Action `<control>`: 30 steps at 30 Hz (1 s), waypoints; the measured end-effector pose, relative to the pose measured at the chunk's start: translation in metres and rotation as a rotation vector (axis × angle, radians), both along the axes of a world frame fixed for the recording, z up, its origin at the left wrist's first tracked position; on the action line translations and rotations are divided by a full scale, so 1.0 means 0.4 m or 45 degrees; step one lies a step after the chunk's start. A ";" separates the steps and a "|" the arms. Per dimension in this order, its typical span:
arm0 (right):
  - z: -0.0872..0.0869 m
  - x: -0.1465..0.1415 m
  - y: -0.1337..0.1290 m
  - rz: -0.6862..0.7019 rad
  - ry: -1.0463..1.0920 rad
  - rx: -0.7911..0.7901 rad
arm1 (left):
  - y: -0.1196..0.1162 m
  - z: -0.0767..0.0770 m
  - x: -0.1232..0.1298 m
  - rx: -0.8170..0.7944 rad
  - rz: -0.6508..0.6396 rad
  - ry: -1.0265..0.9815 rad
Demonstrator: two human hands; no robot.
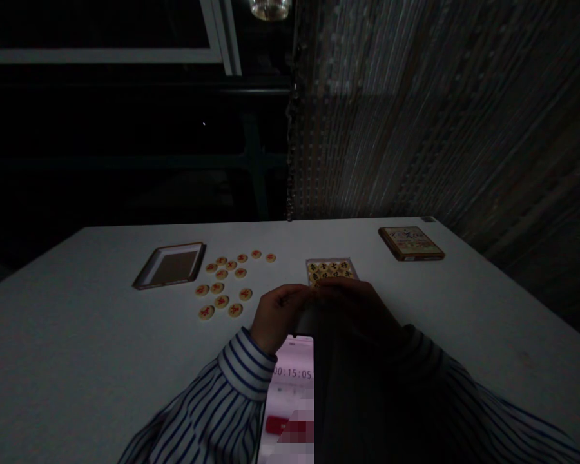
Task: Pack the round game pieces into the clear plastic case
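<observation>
A small tray of round pieces with black characters [329, 267] lies on the white table, right of centre. My left hand [281, 310] is closed at the tray's near left corner, fingertips pinched together; what is between them is too small to make out. Over the near part of the tray lies my right hand [362, 303], in dark shadow, its fingertips meeting those of my left hand and hiding the lower rows. Several loose round pieces with red characters [221, 301] are scattered on the table to the left.
An open shallow box part [174, 265] sits at the left. A closed decorated box [410, 243] lies at the back right. A lit phone [290, 386] showing a timer is below my hands. A string curtain [391, 129] hangs behind the white table [101, 361].
</observation>
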State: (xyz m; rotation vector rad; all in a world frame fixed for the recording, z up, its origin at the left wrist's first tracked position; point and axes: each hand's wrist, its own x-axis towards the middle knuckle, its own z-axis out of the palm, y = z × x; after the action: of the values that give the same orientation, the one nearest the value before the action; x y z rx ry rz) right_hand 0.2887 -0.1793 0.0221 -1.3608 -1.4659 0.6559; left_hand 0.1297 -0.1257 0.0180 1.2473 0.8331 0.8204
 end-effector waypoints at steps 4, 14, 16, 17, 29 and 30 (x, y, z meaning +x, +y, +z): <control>-0.003 -0.001 0.001 -0.003 0.059 -0.035 | 0.001 0.000 0.000 -0.014 0.022 -0.034; 0.000 -0.007 0.000 -0.028 0.126 -0.093 | 0.012 -0.016 -0.002 -0.080 0.014 -0.070; 0.000 -0.008 0.000 -0.006 0.153 -0.112 | 0.012 -0.016 -0.003 -0.076 0.021 -0.057; -0.001 -0.008 0.000 0.009 0.170 -0.115 | 0.011 -0.015 -0.003 -0.077 0.025 -0.049; -0.013 -0.006 0.003 0.042 0.205 -0.043 | 0.010 -0.014 0.000 -0.109 0.006 -0.032; -0.010 -0.006 0.002 0.029 0.191 -0.039 | 0.009 -0.013 0.000 -0.114 0.000 -0.035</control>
State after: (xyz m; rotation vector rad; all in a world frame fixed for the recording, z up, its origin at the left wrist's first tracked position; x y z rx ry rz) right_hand 0.2861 -0.1787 0.0182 -1.2915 -1.3581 0.7812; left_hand 0.1298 -0.1220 0.0126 1.1549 0.8387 0.7899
